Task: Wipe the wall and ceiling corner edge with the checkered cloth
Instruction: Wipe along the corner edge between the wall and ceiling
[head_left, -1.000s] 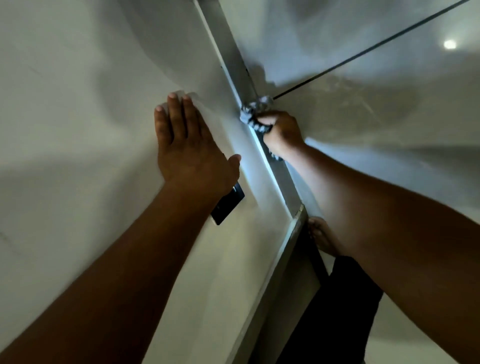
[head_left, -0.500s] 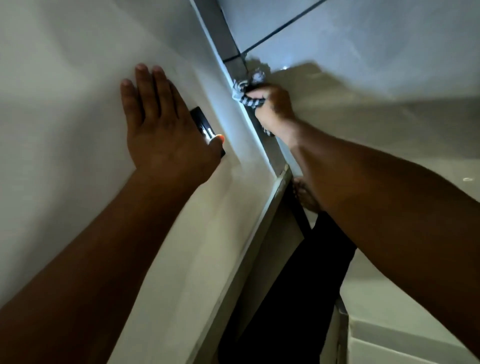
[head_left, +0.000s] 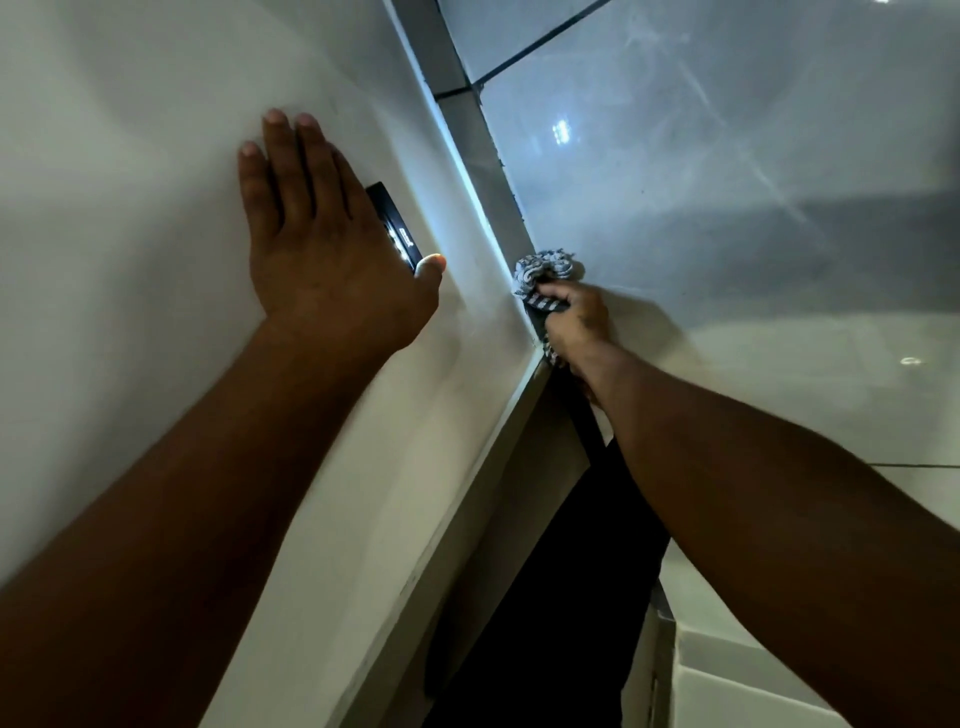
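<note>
Fingers of the right hand (head_left: 574, 317) are curled round the cloth (head_left: 543, 267), which is jammed into the corner edge (head_left: 483, 192). Those of the left hand (head_left: 322, 260) are laid straight, a lit phone (head_left: 395, 226) pinned to the wall (head_left: 130, 156) underneath; its markings can't be read.

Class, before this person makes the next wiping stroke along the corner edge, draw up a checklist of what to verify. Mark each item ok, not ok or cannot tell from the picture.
1. Right hand grips the checkered cloth firmly: ok, fingers are curled round it.
2. Cloth is in contact with the corner edge: ok, it is bunched against the edge.
3. Left hand is braced: ok, it lies flat on the wall.
4. Phone under the left hand is lighting the work: ok, its light is on.
5. Dirt remaining on the edge: cannot tell.
6. Secure footing: cannot tell, the feet are out of view.
</note>
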